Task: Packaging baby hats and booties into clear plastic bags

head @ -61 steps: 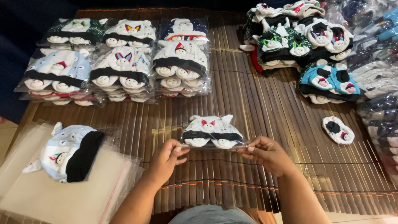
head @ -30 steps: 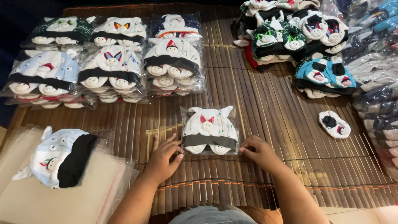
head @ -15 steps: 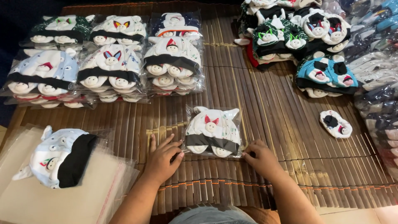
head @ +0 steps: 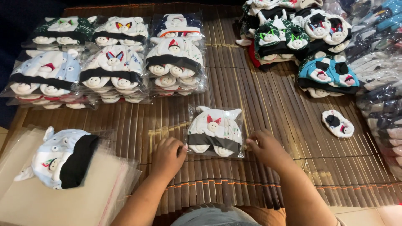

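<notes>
While both hands pinch its edges, left hand [head: 167,155] at nine o'clock, right hand [head: 266,147] at three, the white baby hat in its clear plastic bag [head: 215,132] lies mid-mat, apparently sealed; bagged stacks [head: 113,71] wait at eleven o'clock, a loose pale-blue hat [head: 58,157] unbagged at eight.

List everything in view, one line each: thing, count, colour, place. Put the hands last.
Bagged hat: one, white with dark band, in clear bag, centre of mat, between the hands.
Unbagged hat: one, pale blue with black band, on the empty bags at left.
Empty clear bags: a stack, count unclear, lower left.
Stacks of bagged hats: several stacks, mostly white, pale blue and green, upper left.
Loose hats: a heap, green, white, teal and black, upper right.
Small piece: one, white and black, right of centre.
Slatted mat: one, brown, under everything.
Left hand: at the bag's left edge.
Right hand: at the bag's right edge.
</notes>
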